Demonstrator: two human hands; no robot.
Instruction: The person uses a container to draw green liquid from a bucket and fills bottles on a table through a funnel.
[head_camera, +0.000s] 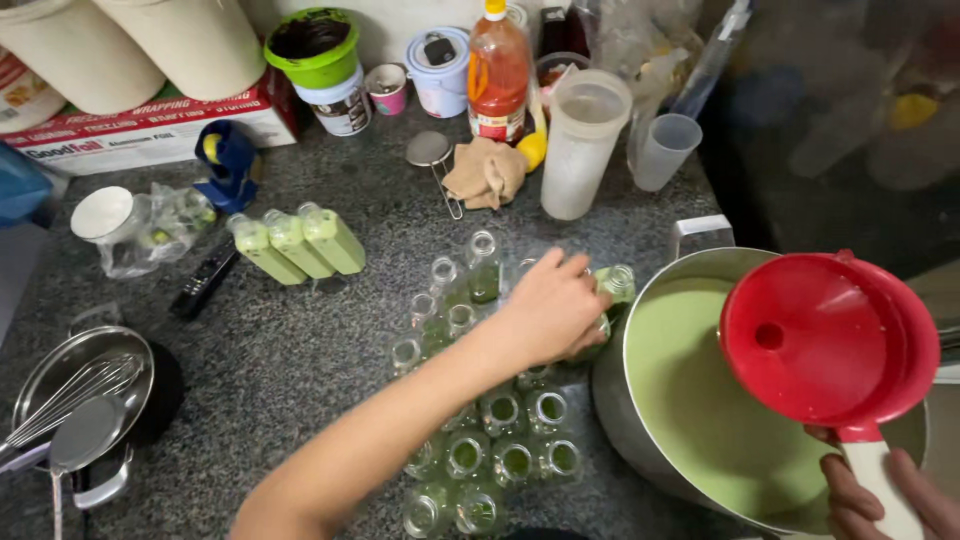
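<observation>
1. Our left grip (548, 310) is curled over a small clear bottle (615, 285) at the far right edge of a cluster of bottles (500, 440), fingers closed round its neck and shoulder; the bottle stands on the surface (290, 350) right against the pot (640, 420).
2. Our right grip (880, 495) is clamped on the pale handle of a red funnel (815, 335), which hangs tilted over the pot, its spout hole facing us.
3. We judge the bottle light, since it looks empty or nearly so, stiff-walled and likely smooth; whether it is glass or plastic we cannot tell. Wet green residue could make it slippery.
4. Best hold, in our view: round the shoulder just under the neck, where the left grip already sits, because the neighbours crowd the body on the near side.
5. Bottles just below and left of the left grip stand upright and open-mouthed, touching one another, so a sideways pull could knock them over.
6. The funnel seems light, rigid plastic; the handle gives a sure hold but leaves the bowl free to swing.
7. Pot, under the right grip, holds pale green liquid near the brim; we judge it heavy and prone to slop.
8. Well left of the left grip lie three filled bottles (300, 243) on their sides.
</observation>
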